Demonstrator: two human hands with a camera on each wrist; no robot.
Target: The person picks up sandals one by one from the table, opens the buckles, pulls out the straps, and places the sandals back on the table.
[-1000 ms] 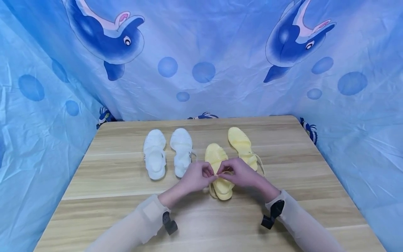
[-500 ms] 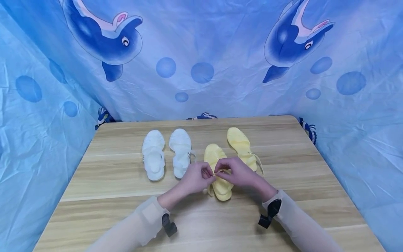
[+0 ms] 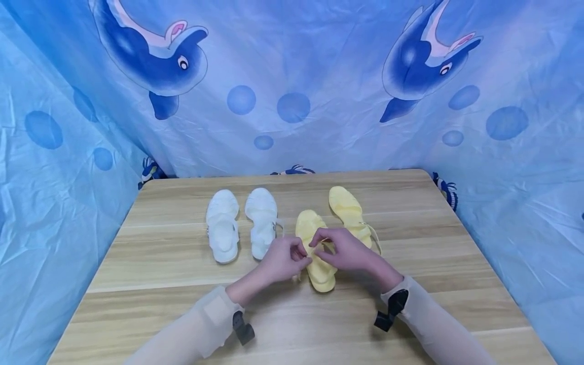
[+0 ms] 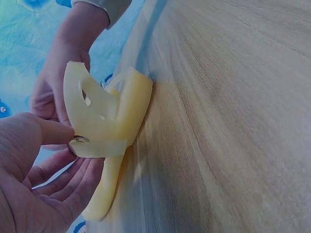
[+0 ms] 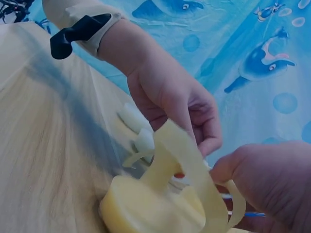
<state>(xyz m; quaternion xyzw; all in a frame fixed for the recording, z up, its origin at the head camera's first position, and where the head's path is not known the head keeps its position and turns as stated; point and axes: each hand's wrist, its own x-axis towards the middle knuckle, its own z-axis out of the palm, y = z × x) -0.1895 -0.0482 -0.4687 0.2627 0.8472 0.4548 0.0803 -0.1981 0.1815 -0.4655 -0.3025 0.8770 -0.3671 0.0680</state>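
A yellow jelly sandal (image 3: 323, 276) lies sole down with its heel toward me. Over its ankle opening, my left hand (image 3: 284, 257) curls its thumb and index finger at the small metal buckle (image 4: 79, 139) on the strap. Opposite it is my right hand (image 3: 347, 248), thumb and index finger bent around the thin yellow ankle strap (image 5: 238, 206), with a small gap between the fingertips. In the right wrist view the right thumb meets the strap, which bows outward below it; the other right fingers are mostly hidden. The second yellow sandal (image 3: 345, 204) sits behind and to the right, its strap loose.
Two white sandals (image 3: 222, 223) (image 3: 262, 218) stand side by side on the left of the wooden table (image 3: 159, 263). Blue dolphin-print cloth (image 3: 292, 61) encloses the back and sides. Black wrist mounts (image 3: 244, 329) (image 3: 388, 314) hang under both sleeves.
The right thumb and index fingertips have parted slightly and moved a little away from the left fingertips. Less of the yellow strap hangs visible below the left hand. The sandals have stayed in place.
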